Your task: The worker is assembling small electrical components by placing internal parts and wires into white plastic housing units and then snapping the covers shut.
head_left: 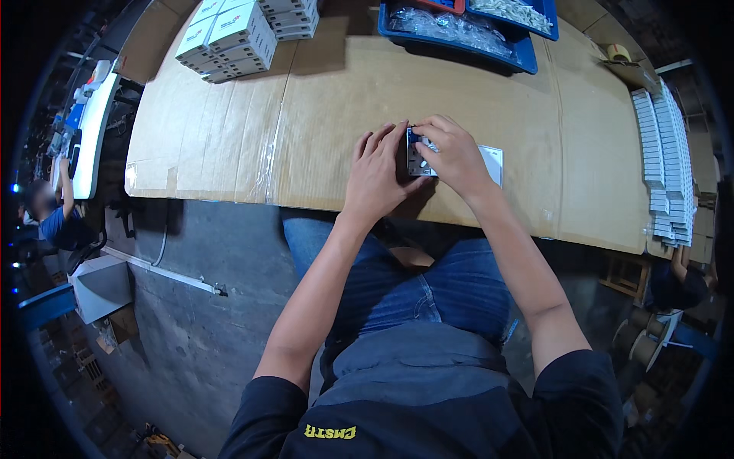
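On the cardboard-covered table, a small boxy grey-and-white part (417, 164) with holes or slots in its face stands between my hands. My left hand (375, 176) grips it from the left, fingers along the far side and thumb at the near edge. My right hand (456, 157) bends over its right side, fingertips pinched at the upper face beside a bit of blue. What those fingertips hold is too small and covered to make out. A flat white piece (493, 163), a card or box, lies just right of my right hand, partly behind the wrist.
Stacked small white boxes (229, 34) stand at the far left of the table (222, 138). A blue tray (459, 52) with clear plastic bags and small pale parts sits at the back. White boxes (665, 153) are piled at the right edge, near a tape roll (618, 53). Other people work at both sides.
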A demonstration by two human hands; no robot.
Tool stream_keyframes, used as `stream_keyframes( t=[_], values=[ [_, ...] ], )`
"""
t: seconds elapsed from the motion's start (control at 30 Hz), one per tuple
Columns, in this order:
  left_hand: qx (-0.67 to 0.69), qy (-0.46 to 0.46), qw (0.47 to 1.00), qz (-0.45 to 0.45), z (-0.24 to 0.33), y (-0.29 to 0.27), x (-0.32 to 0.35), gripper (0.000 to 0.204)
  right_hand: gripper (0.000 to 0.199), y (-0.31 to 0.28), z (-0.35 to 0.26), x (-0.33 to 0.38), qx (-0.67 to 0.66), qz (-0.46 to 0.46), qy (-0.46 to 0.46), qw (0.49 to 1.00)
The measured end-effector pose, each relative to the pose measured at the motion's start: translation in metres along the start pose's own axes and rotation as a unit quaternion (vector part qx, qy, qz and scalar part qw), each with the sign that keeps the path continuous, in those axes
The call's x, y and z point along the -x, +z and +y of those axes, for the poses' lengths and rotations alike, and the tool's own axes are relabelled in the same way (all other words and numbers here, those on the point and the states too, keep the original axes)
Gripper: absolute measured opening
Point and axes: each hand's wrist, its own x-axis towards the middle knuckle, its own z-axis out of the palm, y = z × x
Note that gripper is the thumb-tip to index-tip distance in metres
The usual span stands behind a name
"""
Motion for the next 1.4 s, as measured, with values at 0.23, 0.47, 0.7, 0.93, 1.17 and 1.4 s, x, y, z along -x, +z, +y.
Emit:
stream_keyframes(
  t=[0.23,0.47,0.7,0.93,1.17,1.4],
  values=[
    [0.000,-0.009,1.000,-0.007,0.001,-0.002,-0.001,0.096,0.024,0.000,0.004,0.000,-0.050,0.002,0.019,0.999],
    [-0.003,-0.004,1.000,-0.006,-0.001,0.001,-0.001,0.097,0.025,0.008,0.008,0.008,-0.068,0.041,-0.001,0.997],
    [0.003,-0.017,1.000,-0.006,-0.001,0.001,-0.002,0.097,0.027,0.011,0.016,0.007,-0.091,0.040,-0.001,0.995],
    [0.010,-0.019,1.000,-0.009,-0.001,0.002,-0.002,0.096,0.025,0.004,0.007,0.007,0.000,0.003,-0.020,1.000],
    [0.006,-0.010,1.000,0.004,0.001,0.002,-0.002,0.093,0.030,-0.005,-0.002,0.007,0.187,-0.024,-0.065,0.980],
    [-0.004,-0.005,1.000,0.002,0.001,0.002,0.000,0.095,0.045,-0.092,0.024,0.037,0.016,-0.125,0.121,0.985]
  ],
)
